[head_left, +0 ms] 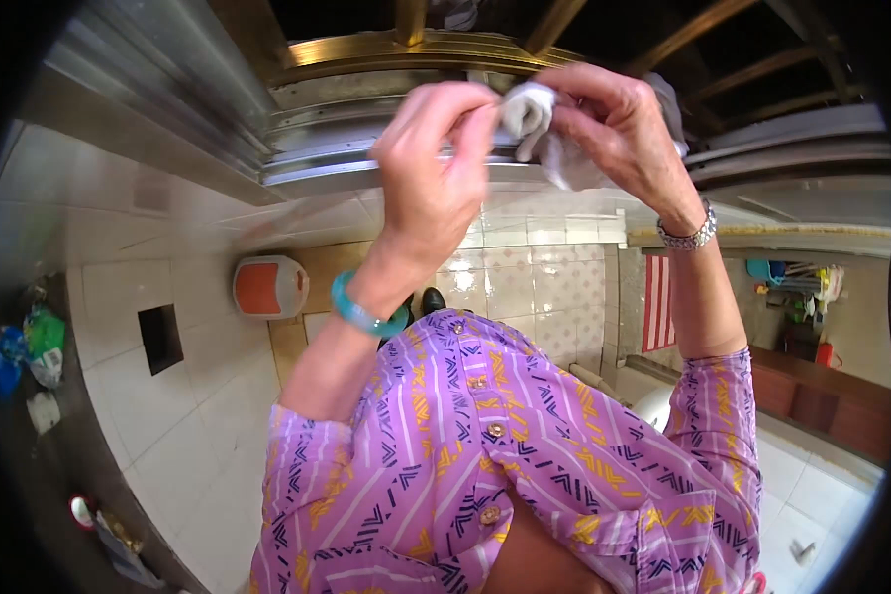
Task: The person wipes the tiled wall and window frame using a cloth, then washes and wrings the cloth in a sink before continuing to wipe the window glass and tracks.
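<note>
Left hand (434, 158), one: near twelve o'clock from my neighbour's chest, blurred, thumb and fingertips pinched; left forearm (329, 364) slanting toward one. Right hand (619, 129), one: at one o'clock, fingers curled toward thumb; right forearm (705, 302) leaning toward eleven

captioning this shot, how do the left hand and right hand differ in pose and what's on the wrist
Pose: the right hand holds the white cloth between thumb and fingers; the left hand has its fingertips at the rolled end, too blurred to confirm a grip.
Wrist: the left hand has a teal bangle; the right hand, a silver-coloured band.
Both hands are ungloved and raised, with fingers bent.
</note>
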